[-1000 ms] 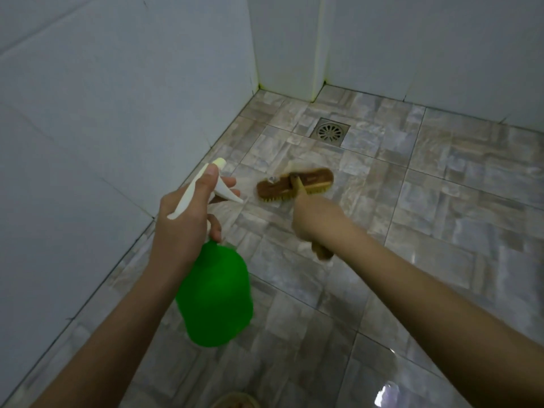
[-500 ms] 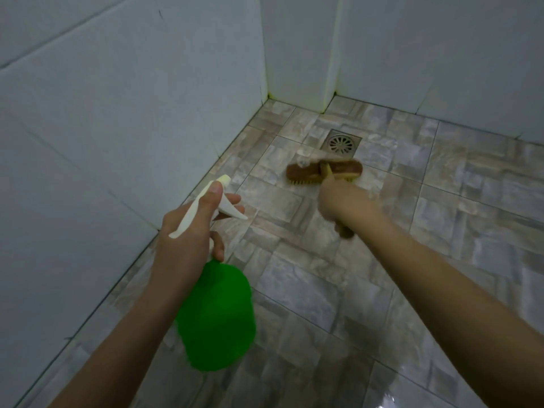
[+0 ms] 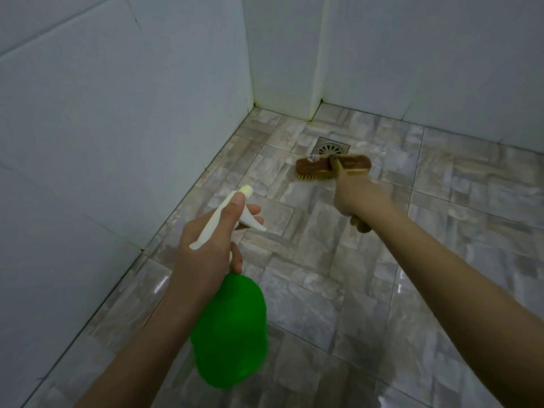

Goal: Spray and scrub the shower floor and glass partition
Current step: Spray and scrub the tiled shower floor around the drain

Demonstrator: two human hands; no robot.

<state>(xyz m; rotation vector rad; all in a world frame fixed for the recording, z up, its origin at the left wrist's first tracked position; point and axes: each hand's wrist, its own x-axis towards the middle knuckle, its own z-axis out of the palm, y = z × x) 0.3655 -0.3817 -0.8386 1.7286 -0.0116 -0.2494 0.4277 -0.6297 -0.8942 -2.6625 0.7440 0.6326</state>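
Brush (image 3: 332, 167) moving fwd vs 0.5 s ago, head now sitting bristles-down on floor (image 3: 309, 304) tiles right at drain's (image 3: 333, 148) near edge. R hand (image 3: 357, 198) gripping its handle, fingers wrapping round it, handle end sticking out below fist. L hand (image 3: 212, 245) holding green spray bottle (image 3: 232, 328) above floor near side wall (image 3: 117, 128): thumb lying along white sprayer top, fingers curling round neck + trigger.

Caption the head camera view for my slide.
Right hand holds a brush on the shower floor by the drain; left hand grips a green spray bottle.
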